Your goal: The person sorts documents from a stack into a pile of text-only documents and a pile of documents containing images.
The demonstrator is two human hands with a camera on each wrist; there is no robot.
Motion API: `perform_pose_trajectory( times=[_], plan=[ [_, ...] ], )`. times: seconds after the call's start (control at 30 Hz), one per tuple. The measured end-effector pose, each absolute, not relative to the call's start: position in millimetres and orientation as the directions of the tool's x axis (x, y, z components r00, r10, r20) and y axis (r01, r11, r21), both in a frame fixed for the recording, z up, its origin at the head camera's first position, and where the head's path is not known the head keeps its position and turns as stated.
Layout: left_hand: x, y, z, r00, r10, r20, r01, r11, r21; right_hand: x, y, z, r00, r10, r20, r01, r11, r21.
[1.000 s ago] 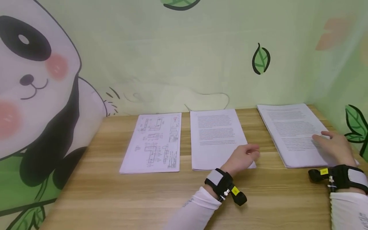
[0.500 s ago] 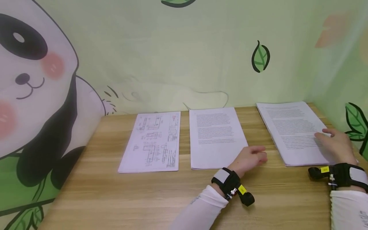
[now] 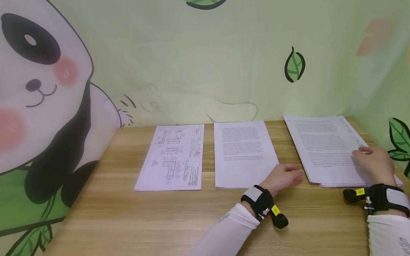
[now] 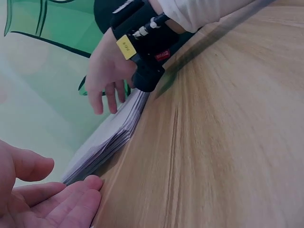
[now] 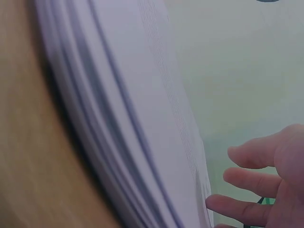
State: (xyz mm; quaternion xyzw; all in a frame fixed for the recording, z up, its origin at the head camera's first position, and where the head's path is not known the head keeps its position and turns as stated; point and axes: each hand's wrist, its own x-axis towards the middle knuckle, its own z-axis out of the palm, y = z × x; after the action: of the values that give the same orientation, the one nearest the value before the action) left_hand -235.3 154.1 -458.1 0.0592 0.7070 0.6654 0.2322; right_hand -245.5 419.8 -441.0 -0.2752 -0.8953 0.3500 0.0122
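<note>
On the right side of the table lies a thick stack of printed paper [image 3: 323, 142]. Its top text sheet sits shifted left, so a strip with drawn lines [image 3: 350, 129] shows underneath along the right. My right hand [image 3: 376, 163] is over the right part of this stack, fingers loosely bent; in the right wrist view its fingers [image 5: 251, 183] are spread, with fingertips at the paper. My left hand [image 3: 283, 177] is just left of the stack, palm facing it, with extended fingers [image 4: 71, 199] by the paper's edge in the left wrist view. It holds nothing.
A middle paper stack [image 3: 241, 153] with printed text lies partly behind my left hand. Further left is a stack topped by a technical drawing [image 3: 173, 156]. All rest on a wooden table [image 3: 144, 220], with a panda-printed backdrop [image 3: 192, 71] behind and at the sides.
My left hand has moved right, toward the right stack. That stack's top text sheet has slid left, uncovering a strip with drawn lines. The right hand has hardly moved.
</note>
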Motion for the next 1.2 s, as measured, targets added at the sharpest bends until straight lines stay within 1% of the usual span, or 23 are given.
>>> perform_pose_trajectory(
  times=[0.13, 0.23, 0.37, 0.5, 0.7, 0.77, 0.87, 0.97, 1.07, 1.2],
  plan=[
    [-236, 163, -459, -0.897, 0.358, -0.258, -0.228, 0.124, 0.966, -245, 415, -439, -0.849, 0.507, -0.152, 0.478, 0.609, -0.633],
    [-237, 168, -458, -0.908, 0.322, -0.268, -0.242, 0.12, 0.963, -245, 412, -437, -0.862, 0.492, -0.121, 0.448, 0.628, -0.637],
    [-238, 172, -456, -0.918, 0.292, -0.269, -0.259, 0.071, 0.963, -244, 408, -435, -0.881, 0.466, -0.086, 0.404, 0.644, -0.65],
    [-240, 169, -459, -0.918, 0.312, -0.244, -0.261, -0.012, 0.965, -245, 400, -435, -0.885, 0.459, -0.076, 0.384, 0.629, -0.676],
    [-240, 160, -464, -0.911, 0.379, -0.163, -0.226, -0.127, 0.966, -249, 394, -436, -0.889, 0.445, -0.112, 0.395, 0.618, -0.679],
    [-241, 159, -465, -0.907, 0.399, -0.133, -0.217, -0.172, 0.961, -250, 394, -435, -0.898, 0.424, -0.121, 0.388, 0.629, -0.673],
    [-241, 157, -465, -0.903, 0.415, -0.112, -0.223, -0.232, 0.947, -253, 394, -435, -0.925, 0.355, -0.138, 0.354, 0.666, -0.656],
    [-239, 154, -464, -0.912, 0.39, -0.129, -0.232, -0.23, 0.945, -257, 395, -435, -0.944, 0.283, -0.168, 0.322, 0.688, -0.651],
    [-238, 145, -462, -0.92, 0.364, -0.146, -0.23, -0.199, 0.953, -262, 394, -436, -0.954, 0.233, -0.188, 0.299, 0.685, -0.664],
    [-241, 122, -457, -0.92, 0.377, -0.108, -0.182, -0.168, 0.969, -266, 382, -432, -0.965, 0.183, -0.185, 0.26, 0.629, -0.733]
  ],
)
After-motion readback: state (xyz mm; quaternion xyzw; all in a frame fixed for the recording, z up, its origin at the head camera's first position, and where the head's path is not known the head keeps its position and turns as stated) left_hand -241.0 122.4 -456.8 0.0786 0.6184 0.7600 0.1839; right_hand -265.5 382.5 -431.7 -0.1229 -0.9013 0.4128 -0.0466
